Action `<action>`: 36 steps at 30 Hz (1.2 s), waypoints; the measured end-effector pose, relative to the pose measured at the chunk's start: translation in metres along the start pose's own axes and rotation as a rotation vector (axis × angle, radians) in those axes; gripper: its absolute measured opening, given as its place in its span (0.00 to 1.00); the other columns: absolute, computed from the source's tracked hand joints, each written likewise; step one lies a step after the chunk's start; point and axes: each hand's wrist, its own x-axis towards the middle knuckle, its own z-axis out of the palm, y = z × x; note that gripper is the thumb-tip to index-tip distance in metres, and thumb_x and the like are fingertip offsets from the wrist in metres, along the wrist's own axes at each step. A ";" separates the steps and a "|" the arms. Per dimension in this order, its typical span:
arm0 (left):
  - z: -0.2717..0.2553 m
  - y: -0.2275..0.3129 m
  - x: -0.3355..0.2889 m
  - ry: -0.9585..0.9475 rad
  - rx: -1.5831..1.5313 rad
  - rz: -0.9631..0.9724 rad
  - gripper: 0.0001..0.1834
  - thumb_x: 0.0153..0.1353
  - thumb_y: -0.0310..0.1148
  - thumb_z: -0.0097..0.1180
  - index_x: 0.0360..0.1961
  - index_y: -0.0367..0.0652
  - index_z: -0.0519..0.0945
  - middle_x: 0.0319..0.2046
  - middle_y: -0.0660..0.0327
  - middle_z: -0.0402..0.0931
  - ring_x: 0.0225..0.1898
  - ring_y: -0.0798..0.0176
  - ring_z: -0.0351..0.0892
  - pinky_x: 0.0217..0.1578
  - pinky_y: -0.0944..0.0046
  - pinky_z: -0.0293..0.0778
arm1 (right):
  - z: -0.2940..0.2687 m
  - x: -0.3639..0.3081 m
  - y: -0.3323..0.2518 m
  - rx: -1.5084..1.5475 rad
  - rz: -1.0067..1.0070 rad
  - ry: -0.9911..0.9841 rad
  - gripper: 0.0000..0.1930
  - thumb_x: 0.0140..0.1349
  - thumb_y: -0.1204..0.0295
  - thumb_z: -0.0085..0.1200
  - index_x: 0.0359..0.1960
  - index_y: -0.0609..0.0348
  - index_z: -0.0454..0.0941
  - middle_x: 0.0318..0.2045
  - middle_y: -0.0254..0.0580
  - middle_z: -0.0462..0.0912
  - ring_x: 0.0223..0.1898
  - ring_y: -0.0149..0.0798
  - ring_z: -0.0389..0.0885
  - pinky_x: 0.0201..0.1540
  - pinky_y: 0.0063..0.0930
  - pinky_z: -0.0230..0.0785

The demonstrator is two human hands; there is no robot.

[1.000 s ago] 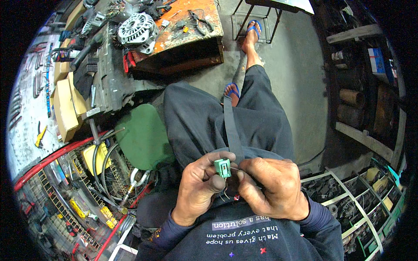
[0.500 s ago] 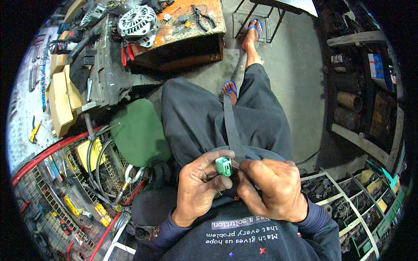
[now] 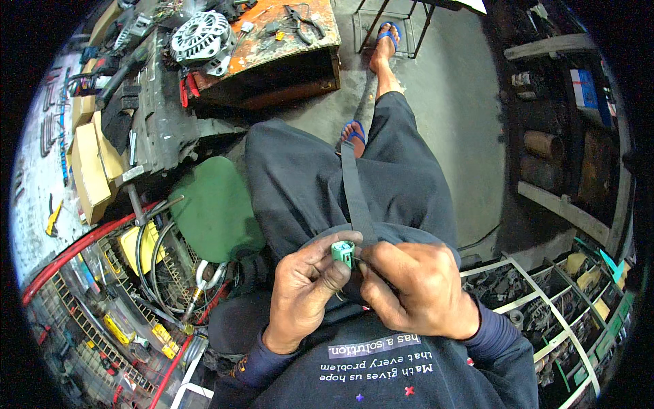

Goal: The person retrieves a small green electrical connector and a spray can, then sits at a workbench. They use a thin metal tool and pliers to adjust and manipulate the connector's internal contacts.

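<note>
A small pale green plastic plug connector [image 3: 343, 255] is pinched between the thumb and fingers of my left hand [image 3: 301, 292], above my lap. Its open end faces up, with a cavity showing. My right hand [image 3: 417, 290] is closed in a pinch right beside the connector, its fingertips almost touching the connector's right side. Between those fingertips is a thin metal piece, mostly hidden now. A short thin wire seems to show below the connector, too small to make out well.
An alternator [image 3: 201, 39] and black-handled pliers [image 3: 304, 26] lie on a worn wooden box [image 3: 272, 58] ahead. At my left are a green stool seat [image 3: 216, 208] and cluttered tool racks [image 3: 112, 300]. A divided parts rack [image 3: 538, 317] stands at right.
Both hands have shifted slightly left with the view. My right fingertips are now closer to the connector, covering the thin metal piece that showed between them before.
</note>
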 end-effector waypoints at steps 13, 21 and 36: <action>0.002 -0.013 0.003 0.080 -0.210 -0.132 0.21 0.79 0.37 0.49 0.63 0.30 0.75 0.44 0.62 0.82 0.43 0.74 0.78 0.46 0.73 0.75 | 0.033 -0.009 0.028 -0.170 -0.102 0.107 0.12 0.57 0.69 0.65 0.32 0.57 0.72 0.20 0.41 0.77 0.21 0.46 0.80 0.23 0.41 0.73; 0.002 -0.034 0.007 0.145 -0.358 -0.153 0.21 0.80 0.36 0.46 0.63 0.29 0.75 0.51 0.57 0.82 0.50 0.68 0.82 0.53 0.67 0.78 | 0.057 -0.011 0.049 -0.253 -0.164 0.163 0.12 0.55 0.67 0.65 0.33 0.58 0.74 0.20 0.37 0.74 0.20 0.41 0.78 0.23 0.38 0.72; -0.002 -0.043 0.016 0.240 -0.288 -0.134 0.20 0.80 0.36 0.45 0.61 0.31 0.77 0.52 0.58 0.82 0.51 0.68 0.83 0.53 0.67 0.79 | 0.063 0.000 0.067 -0.503 -0.327 0.053 0.17 0.55 0.63 0.58 0.41 0.63 0.78 0.23 0.34 0.73 0.24 0.36 0.78 0.25 0.34 0.73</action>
